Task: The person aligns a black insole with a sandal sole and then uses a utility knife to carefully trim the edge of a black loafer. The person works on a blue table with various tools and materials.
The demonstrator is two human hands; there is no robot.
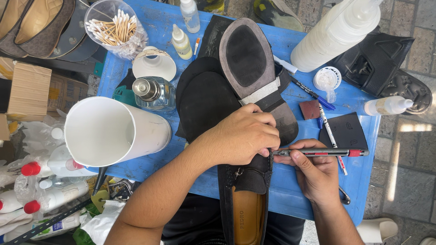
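Note:
A dark shoe (254, 68) lies sole up on the blue table (281, 190), its black front sole patch and grey heel showing. My left hand (243, 136) presses down on the shoe near its heel. My right hand (313, 174) holds a red and grey utility knife (322, 153), with its tip pointing left at the shoe's heel edge beside my left fingers. A second dark loafer (245, 199) with a tan insole lies upright below my hands. Black rubber sheets (204, 100) lie under the upturned shoe.
A wide white tube (113, 131) lies at the left, next to a glass jar (154, 93), a cup of cotton swabs (113, 27) and small glue bottles (181, 41). A large white bottle (336, 31), pens (313, 94) and a black rubber piece (343, 131) sit at the right.

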